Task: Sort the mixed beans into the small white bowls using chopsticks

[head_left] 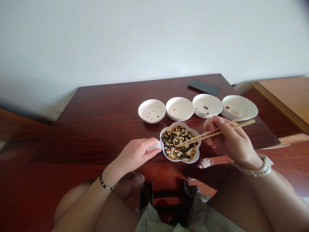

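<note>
Two chopsticks [214, 131], pinched in the right hand [229, 138], dip into the flower-shaped bean dish [180, 142] at the table's [101, 119] near edge, the left hand's [135, 154] fingers gripping its rim.

A white flower-shaped dish [180, 142] of mixed beans sits at the table's near edge; wooden chopsticks [214, 132] slant across, tips among the beans.
</note>
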Demonstrator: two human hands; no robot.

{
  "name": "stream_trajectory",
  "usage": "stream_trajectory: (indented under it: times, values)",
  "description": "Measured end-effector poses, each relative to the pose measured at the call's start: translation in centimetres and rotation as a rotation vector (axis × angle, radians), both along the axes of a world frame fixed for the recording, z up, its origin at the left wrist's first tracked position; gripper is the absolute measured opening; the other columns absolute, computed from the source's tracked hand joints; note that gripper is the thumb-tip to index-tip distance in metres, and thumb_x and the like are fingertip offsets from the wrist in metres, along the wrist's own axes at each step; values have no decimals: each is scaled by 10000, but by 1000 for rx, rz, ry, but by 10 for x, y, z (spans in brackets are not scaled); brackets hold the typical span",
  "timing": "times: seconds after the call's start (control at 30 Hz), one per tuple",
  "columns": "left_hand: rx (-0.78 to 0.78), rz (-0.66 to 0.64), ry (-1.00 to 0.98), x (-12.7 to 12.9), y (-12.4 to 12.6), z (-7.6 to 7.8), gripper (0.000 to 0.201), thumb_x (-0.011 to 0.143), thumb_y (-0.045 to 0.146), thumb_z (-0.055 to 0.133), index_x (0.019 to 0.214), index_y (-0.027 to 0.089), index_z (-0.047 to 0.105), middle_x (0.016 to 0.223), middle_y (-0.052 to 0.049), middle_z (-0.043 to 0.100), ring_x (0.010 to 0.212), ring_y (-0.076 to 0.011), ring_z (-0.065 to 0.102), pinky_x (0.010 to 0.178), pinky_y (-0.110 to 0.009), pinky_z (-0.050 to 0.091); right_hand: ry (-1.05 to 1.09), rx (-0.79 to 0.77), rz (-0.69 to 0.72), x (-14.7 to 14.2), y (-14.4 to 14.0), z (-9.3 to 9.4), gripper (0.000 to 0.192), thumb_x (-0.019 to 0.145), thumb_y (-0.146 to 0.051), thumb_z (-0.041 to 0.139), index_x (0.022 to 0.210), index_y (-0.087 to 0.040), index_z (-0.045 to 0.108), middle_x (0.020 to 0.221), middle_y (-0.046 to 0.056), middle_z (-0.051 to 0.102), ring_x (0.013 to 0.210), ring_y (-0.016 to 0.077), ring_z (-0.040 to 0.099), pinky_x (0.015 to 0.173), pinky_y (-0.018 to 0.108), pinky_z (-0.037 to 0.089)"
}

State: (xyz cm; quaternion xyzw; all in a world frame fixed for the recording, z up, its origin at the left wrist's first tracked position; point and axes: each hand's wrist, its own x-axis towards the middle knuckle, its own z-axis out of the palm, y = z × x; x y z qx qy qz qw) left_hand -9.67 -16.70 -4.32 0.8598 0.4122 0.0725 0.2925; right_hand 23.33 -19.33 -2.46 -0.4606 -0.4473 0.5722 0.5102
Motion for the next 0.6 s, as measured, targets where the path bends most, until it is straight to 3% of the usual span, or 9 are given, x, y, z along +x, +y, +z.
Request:
stream_trajectory:
  times: [0.33,0.6]
  values:
    - [15,-4,-10,0,0,0,262,1108,423,549,985,207,634,898,-16,715,799,-177,671,722,-274,413,61,36,-80,1,1,2,355,1067,-433,576,803,-198,614,827,17,528,551,109,568,426,240,396]
    - [17,0,-8,0,0,0,263,1104,427,556,993,207,648,900,-22,724,804,-182,677,726,-278,421,84,4,80,-6,-3,-1,368,1082,-460,553,826,-202,611,777,16,560,535,110,555,466,252,411]
